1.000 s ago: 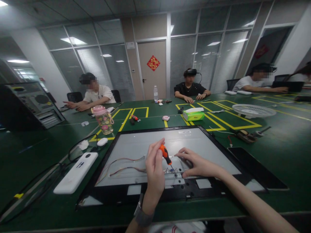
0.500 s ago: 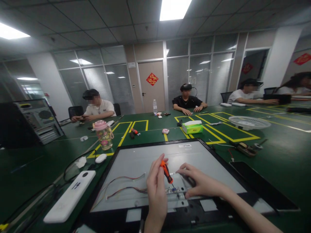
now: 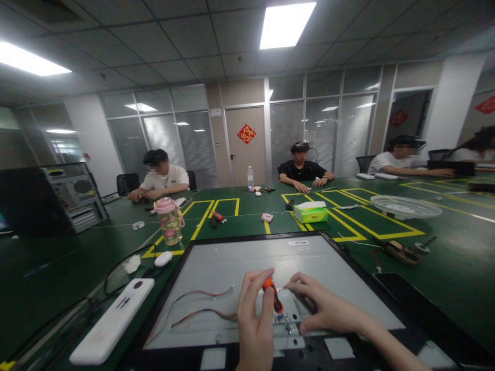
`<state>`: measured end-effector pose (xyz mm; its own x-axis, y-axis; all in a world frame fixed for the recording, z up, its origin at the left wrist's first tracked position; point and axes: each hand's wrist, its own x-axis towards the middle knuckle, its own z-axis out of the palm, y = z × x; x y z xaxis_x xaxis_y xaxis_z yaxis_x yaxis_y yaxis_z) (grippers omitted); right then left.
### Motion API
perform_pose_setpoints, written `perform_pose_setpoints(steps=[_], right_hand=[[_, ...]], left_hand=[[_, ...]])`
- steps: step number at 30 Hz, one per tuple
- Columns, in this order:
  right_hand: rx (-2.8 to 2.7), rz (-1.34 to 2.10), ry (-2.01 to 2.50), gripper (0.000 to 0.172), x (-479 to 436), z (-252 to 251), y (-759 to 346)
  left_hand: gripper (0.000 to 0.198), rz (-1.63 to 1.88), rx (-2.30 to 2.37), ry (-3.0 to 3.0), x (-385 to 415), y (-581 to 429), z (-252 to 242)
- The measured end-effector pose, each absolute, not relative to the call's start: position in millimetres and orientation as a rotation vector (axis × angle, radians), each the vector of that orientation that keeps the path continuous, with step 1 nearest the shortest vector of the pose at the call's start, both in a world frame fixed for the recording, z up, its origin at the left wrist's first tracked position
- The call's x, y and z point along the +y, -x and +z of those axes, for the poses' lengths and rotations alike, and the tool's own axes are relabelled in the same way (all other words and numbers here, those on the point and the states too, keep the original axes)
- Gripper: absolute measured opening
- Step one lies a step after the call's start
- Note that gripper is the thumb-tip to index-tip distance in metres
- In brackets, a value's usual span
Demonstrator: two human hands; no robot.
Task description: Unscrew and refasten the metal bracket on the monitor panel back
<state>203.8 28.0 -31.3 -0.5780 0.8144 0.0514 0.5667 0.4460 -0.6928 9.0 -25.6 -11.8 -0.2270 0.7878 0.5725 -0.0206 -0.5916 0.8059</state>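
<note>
My left hand [image 3: 255,322] is closed around an orange-and-black screwdriver [image 3: 274,296], which leans with its lower end over a small circuit board [image 3: 284,320]. The tip cannot be made out clearly. My right hand [image 3: 325,306] lies just right of that board, thumb and index finger apart, their tips touching the metal around it. What lies beneath its palm is dark and partly hidden. Under both hands is a large flat panel [image 3: 216,263] with a grey back and black frame. Thin coloured wires [image 3: 204,312] run over its left side toward the board.
To the left are a white power bank [image 3: 114,319], black cables and a pink-lidded bottle [image 3: 170,221]. Beyond the panel sits a green tissue pack [image 3: 310,212]. A dark flat slab [image 3: 425,314] and a white fan grille [image 3: 406,206] lie right. Several people sit around the table.
The whole view has shifted, so the scene sits slightly lower. My left hand has turned, with its fingers more curled over the screwdriver, which stands more upright. My right hand stays beside the board.
</note>
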Motion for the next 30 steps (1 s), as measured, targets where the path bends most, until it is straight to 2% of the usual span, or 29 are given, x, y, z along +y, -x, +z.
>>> perform_pose_setpoints(steps=[7,12,17,20,23,27,30], right_hand=[[-2.315,0.913,1.221,0.075,26,-28,-204],[-2.349,0.89,1.176,0.074,28,-29,-204],[-2.354,0.885,1.172,0.078,28,-30,-205],[-2.345,0.896,1.164,0.079,29,-31,-207],[-2.346,0.894,1.148,0.078,29,-31,-207],[-2.352,0.888,1.147,0.075,29,-32,-208],[-2.361,0.875,1.138,0.075,29,-31,-207]], left_hand=[[0.034,1.891,0.944,-1.446,-27,-11,-14],[0.028,1.856,0.979,-1.49,-27,-9,-14],[0.036,1.76,0.906,-1.471,-23,-3,-11],[0.031,1.782,0.936,-1.406,-23,-4,-7],[0.03,1.797,0.956,-1.41,-25,-7,-4],[0.038,1.699,0.922,-1.344,-25,-10,-6],[0.034,1.707,0.887,-1.359,-22,-10,-10]])
